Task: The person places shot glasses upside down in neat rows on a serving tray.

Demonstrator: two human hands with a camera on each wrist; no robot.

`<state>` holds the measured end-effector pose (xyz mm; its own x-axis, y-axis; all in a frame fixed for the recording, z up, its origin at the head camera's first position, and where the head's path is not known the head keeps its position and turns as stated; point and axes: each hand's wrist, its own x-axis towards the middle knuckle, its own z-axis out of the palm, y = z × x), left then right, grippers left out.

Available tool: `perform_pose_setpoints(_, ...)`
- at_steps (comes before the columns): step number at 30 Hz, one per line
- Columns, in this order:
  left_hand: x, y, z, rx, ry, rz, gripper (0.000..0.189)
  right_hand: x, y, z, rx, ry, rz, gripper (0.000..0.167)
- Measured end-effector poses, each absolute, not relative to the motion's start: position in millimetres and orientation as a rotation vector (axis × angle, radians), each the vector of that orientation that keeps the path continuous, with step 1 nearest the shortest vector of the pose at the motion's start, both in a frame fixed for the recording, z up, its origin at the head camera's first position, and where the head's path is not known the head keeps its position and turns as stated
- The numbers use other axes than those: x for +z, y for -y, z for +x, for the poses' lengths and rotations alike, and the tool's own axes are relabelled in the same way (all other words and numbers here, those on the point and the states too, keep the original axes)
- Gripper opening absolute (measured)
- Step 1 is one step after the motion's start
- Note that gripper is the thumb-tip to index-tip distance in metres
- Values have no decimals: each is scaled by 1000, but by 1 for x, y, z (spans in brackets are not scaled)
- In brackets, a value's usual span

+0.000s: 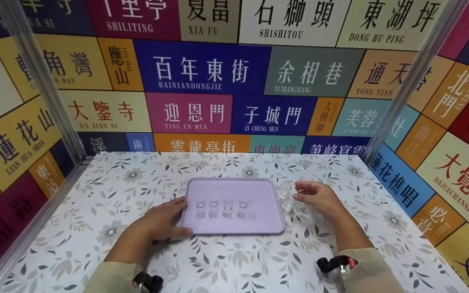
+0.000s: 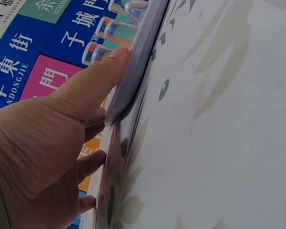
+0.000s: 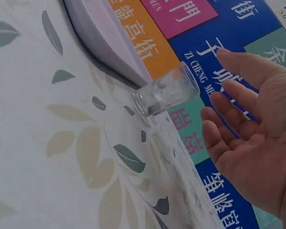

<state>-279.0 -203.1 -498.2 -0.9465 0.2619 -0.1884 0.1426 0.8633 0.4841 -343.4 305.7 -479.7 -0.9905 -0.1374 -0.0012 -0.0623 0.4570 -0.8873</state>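
A pale purple tray (image 1: 234, 189) lies on the table in the head view. On it several small clear glasses (image 1: 200, 211) stand upright in a row. My left hand (image 1: 159, 219) rests against the tray's left side, its thumb at the front left corner; the left wrist view has the thumb (image 2: 97, 78) lying along the rim. Just past the tray's right edge is a group of clear glasses (image 1: 286, 199). Beside them my right hand (image 1: 318, 197) holds nothing, fingers loosely bent. One upright glass (image 3: 167, 90) appears near those fingers, apart from them, in the right wrist view.
A leaf-patterned white cloth (image 1: 238, 260) covers the table. Behind it rises a wall of colourful panels (image 1: 202, 67) with Chinese lettering. Metal posts (image 1: 413, 81) stand at both back corners.
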Motion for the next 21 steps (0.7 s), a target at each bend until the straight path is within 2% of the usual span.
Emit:
perform_pose_setpoints(12,-498,203,-280,688,-2799,342,108,-499,-305,-348,-1555,-2495,-137,65)
perform_pose_setpoints(21,-499,203,-281,687,-2797,347,108,-511,-297,-349,-1327,-2640,-196,54)
